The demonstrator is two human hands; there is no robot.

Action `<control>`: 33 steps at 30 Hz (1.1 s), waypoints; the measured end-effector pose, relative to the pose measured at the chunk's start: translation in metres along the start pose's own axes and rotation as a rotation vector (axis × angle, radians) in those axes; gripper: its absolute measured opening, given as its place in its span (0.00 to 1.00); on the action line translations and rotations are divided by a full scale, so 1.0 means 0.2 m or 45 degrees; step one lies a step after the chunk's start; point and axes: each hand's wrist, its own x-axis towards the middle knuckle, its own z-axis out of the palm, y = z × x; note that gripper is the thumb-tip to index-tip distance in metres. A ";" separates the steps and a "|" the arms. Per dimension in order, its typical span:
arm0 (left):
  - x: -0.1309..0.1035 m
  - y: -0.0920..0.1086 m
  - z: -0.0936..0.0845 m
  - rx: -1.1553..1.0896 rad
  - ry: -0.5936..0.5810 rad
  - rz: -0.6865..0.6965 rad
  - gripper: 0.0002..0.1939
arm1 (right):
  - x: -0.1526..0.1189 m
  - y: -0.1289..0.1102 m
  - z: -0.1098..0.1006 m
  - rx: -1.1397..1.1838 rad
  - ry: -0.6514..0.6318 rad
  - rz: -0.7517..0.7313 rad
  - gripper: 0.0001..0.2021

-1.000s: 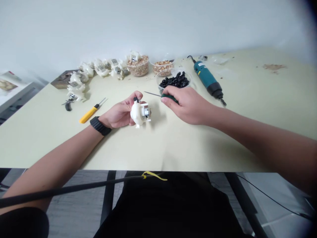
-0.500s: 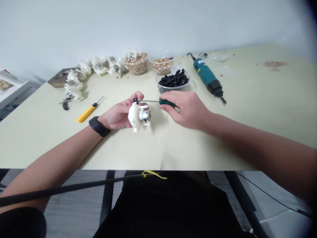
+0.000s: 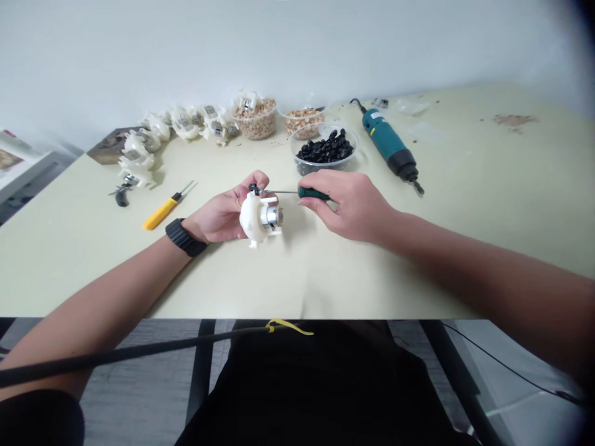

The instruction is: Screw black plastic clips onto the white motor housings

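My left hand is closed around a white plastic housing with a silver motor sticking out of its right side. A small black part sits at the top of the housing, by my left fingertips. My right hand grips the green handle of a screwdriver. The screwdriver's metal shaft lies level and points left, its tip at or close to the black part; exact contact is too small to make out. Both hands are just above the table.
Behind my hands stands a clear bowl of black pieces, with tubs of tan bits farther back. A teal power tool lies right. A yellow-handled tool and several white motor housings lie left.
Hardly anything differs. Both hands keep their hold, and the screwdriver stays at the black part; the whole view has shifted very slightly.
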 end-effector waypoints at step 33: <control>-0.01 0.01 0.00 0.003 -0.085 0.002 0.23 | -0.03 -0.04 -0.05 -0.546 0.019 -0.296 0.19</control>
